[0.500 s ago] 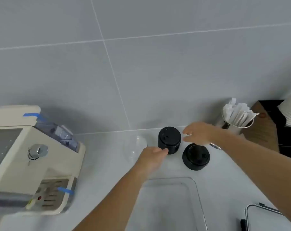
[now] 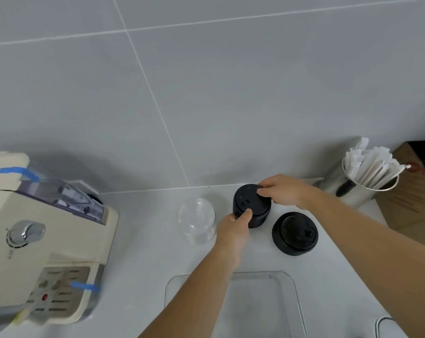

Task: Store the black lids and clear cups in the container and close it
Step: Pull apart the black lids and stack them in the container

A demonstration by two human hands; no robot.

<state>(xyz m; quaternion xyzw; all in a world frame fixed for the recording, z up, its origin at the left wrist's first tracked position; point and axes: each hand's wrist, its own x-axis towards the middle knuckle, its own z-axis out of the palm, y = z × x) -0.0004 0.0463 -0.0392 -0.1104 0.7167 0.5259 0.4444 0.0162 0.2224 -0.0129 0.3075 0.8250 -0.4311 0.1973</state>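
A tall stack of black lids stands on the white counter near the wall. My left hand grips its near side and my right hand grips its far top edge. A shorter stack of black lids lies to its right, untouched. Left of the tall stack stands a stack of clear cups, upside down. The clear container lies open at the near edge, partly hidden by my left forearm.
A cream coffee machine with blue tape fills the left side. At the back right a metal cup holds wrapped straws, next to a brown box. A tiled wall rises behind the counter. A clear lid's edge shows bottom right.
Both hands have closed in on the tall stack of black lids; the right hand moved left onto its top edge and the left thumb now presses its near side.
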